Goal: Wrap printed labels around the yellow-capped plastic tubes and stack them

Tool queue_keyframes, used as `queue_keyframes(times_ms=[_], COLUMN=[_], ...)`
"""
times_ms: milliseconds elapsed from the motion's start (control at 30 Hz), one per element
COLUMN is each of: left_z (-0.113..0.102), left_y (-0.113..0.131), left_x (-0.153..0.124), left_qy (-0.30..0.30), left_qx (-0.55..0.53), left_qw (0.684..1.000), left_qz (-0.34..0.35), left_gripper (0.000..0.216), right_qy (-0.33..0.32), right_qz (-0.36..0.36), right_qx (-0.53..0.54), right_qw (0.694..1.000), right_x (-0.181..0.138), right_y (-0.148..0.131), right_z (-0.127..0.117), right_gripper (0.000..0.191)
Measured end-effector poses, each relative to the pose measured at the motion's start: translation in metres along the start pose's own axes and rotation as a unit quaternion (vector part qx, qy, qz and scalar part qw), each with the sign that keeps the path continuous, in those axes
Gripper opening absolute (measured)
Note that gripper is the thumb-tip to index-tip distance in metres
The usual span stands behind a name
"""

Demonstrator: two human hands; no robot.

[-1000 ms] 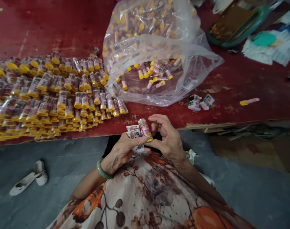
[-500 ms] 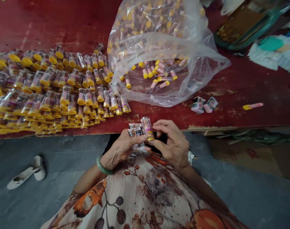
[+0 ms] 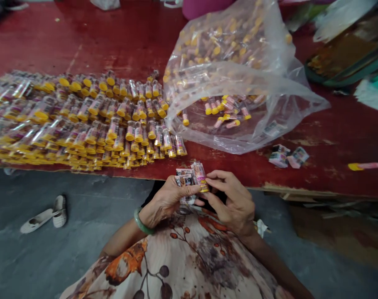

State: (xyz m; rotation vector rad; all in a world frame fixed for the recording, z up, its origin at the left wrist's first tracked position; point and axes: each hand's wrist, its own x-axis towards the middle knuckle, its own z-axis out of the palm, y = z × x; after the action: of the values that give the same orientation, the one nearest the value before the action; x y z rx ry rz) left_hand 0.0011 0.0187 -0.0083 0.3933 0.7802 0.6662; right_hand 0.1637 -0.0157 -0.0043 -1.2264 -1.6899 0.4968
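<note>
Grey floor (image 3: 92,232) showed nearest. At the red desk's (image 3: 325,137) near edge, the left hand's (image 3: 167,199) fingers gripped printed cards (image 3: 184,180) and a yellow-ended tube (image 3: 199,173); the right hand's (image 3: 234,203) fingers curled beside it, whether gripping I couldn't tell. Farther left lay stacked tubes (image 3: 95,120); right of them, a clear bag (image 3: 226,77).

red table (image 3: 129,45) bears stacked tubes (image 3: 113,128), clear bag (image 3: 238,77), packets (image 3: 279,157).
</note>
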Motion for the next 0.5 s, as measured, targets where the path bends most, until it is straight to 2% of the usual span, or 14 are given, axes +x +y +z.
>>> queue_keyframes(times_ms=[100, 233, 400, 500], left_z=[-0.010, -0.021, -0.029, -0.035], left_y=[0.006, 0.014, 0.028, 0.035], left_x=[-0.007, -0.018, -0.027, -0.032], left_qy=[0.020, 0.038, 0.080, 0.137], left_qx=[0.015, 0.049, 0.021, -0.051], left_qw=[0.999, 0.996, 0.990, 0.979], left_qz=[0.030, 0.058, 0.113, 0.140], left_gripper=[0.029, 0.027, 0.028, 0.031], right_qy=[-0.082, -0.090, -0.103, -0.083], right_qz=[0.121, 0.240, 0.281, 0.295], right_qx=[0.130, 0.234, 0.328, 0.333], right_qw=[0.981, 0.938, 0.896, 0.892], right_x=[0.013, 0.032, 0.067, 0.096], right_y=[0.003, 0.005, -0.006, -0.009], right_z=[0.003, 0.028, 0.058, 0.077], right_gripper=[0.035, 0.045, 0.044, 0.046])
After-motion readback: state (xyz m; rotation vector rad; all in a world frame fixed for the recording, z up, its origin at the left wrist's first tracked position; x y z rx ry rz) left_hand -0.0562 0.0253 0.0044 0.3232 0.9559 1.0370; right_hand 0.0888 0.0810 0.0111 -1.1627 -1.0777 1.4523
